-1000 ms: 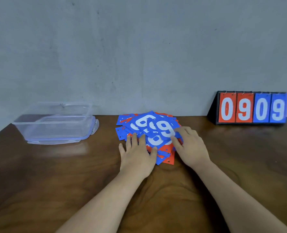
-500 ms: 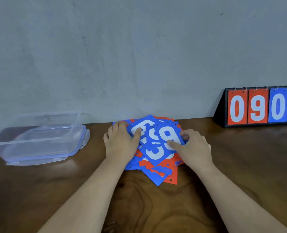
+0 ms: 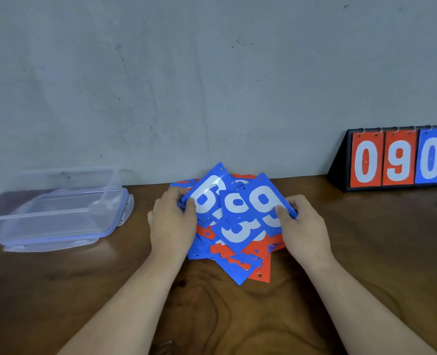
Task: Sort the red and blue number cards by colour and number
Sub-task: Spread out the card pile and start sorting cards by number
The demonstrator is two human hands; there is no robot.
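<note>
A loose pile of red and blue number cards [image 3: 234, 242] lies on the wooden table by the wall. My left hand [image 3: 172, 224] grips the pile's left side, thumb on top of a blue card with a white 6 [image 3: 206, 196]. On the pile's right side my right hand [image 3: 303, 226] pinches a blue 9 card [image 3: 266, 201], thumb on its face. Other blue cards overlap between them, with red cards under and in front. The upper cards are tilted up off the table.
A clear plastic box [image 3: 56, 208] with a blue-rimmed lid under it stands at the left. A black flip scoreboard [image 3: 402, 160] showing red 0 9 and blue 0 stands at the right against the wall. Bare wood lies in front of the pile.
Both hands went from lying flat on the pile to gripping its left and right sides. The upper cards have lifted and tilted. The view shifted left and closer.
</note>
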